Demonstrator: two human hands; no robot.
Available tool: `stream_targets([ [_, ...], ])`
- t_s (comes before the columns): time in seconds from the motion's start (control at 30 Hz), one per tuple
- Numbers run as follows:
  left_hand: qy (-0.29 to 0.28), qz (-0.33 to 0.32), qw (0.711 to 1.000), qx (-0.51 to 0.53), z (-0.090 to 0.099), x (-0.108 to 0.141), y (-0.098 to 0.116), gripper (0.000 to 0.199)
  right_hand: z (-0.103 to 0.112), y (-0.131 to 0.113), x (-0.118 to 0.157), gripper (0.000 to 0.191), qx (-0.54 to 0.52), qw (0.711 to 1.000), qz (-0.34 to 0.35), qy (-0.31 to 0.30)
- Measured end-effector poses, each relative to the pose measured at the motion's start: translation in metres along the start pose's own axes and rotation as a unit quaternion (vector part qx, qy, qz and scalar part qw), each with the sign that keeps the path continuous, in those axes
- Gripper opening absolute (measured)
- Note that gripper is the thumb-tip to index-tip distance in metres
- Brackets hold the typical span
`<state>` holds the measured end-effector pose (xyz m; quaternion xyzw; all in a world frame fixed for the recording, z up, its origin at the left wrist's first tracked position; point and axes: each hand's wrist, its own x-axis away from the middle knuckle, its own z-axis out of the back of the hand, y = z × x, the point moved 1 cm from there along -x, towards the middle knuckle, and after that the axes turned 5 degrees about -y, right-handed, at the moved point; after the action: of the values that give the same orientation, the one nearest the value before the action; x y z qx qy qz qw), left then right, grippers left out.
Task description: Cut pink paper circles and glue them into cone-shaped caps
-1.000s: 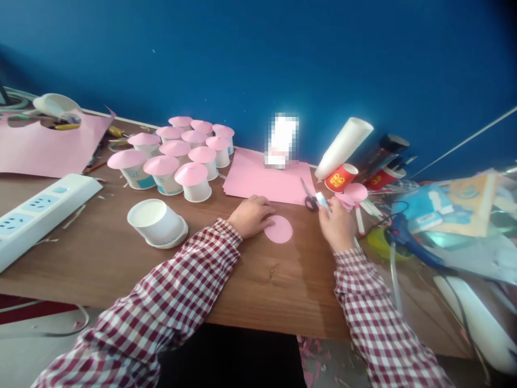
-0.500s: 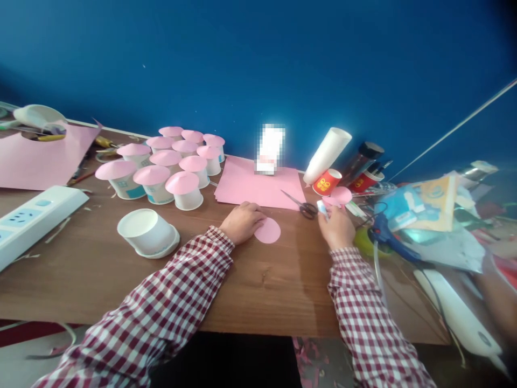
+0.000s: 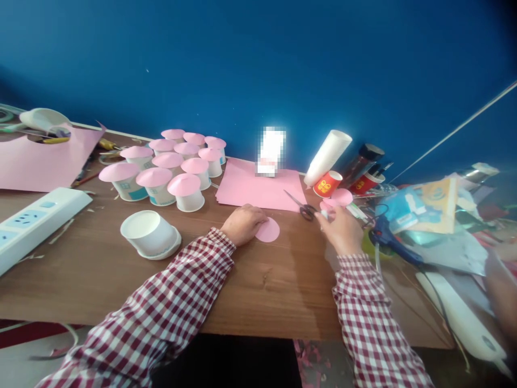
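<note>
A pink paper disc (image 3: 267,230) lies flat on the brown table. My left hand (image 3: 244,224) rests at its left edge, with curled fingers gripping the rim. My right hand (image 3: 342,228) is closed around a small white object (image 3: 325,214), mostly hidden by the fingers; its kind cannot be made out. Just left of those fingertips lie dark-handled scissors (image 3: 306,211), their blades over a stack of pink paper (image 3: 258,188). Beyond the right hand, more pink paper rounds (image 3: 341,197) lie in front of a tipped red paper cup (image 3: 328,184).
Several white cups with pink cone tops (image 3: 184,186) stand at back left. A white paper tub (image 3: 149,234) is beside my left forearm. At far left lies a power strip (image 3: 44,223). A blue glue gun (image 3: 393,242), cables and plastic packets crowd the right side.
My right hand has shifted slightly right and down, turning so that the white object is more covered. My left hand stays at the disc's edge.
</note>
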<state>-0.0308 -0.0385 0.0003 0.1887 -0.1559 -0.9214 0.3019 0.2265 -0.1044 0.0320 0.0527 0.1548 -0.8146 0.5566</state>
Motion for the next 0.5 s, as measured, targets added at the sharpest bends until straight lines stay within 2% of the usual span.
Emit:
stream_targets([
  [0.07,0.003,0.001,1.000,0.007,-0.001,0.000,0.000,0.027,-0.006,-0.015,0.006,0.034,-0.065,0.996,0.064,0.022],
  [0.13,0.004,0.003,1.000,0.012,-0.001,0.000,0.000,0.027,-0.016,-0.035,0.015,0.031,-0.134,0.979,0.154,-0.027],
  [0.2,0.003,0.007,1.000,0.015,-0.001,0.000,0.001,0.027,-0.026,-0.053,0.024,0.032,-0.141,0.961,0.221,-0.087],
  [0.3,0.008,0.017,1.000,0.011,-0.002,0.000,0.001,0.028,-0.033,-0.068,0.032,0.031,-0.120,0.955,0.247,-0.112],
  [0.5,0.025,0.023,0.999,0.014,-0.005,0.001,0.001,0.029,-0.030,-0.066,0.030,0.015,-0.136,0.947,0.250,-0.151],
])
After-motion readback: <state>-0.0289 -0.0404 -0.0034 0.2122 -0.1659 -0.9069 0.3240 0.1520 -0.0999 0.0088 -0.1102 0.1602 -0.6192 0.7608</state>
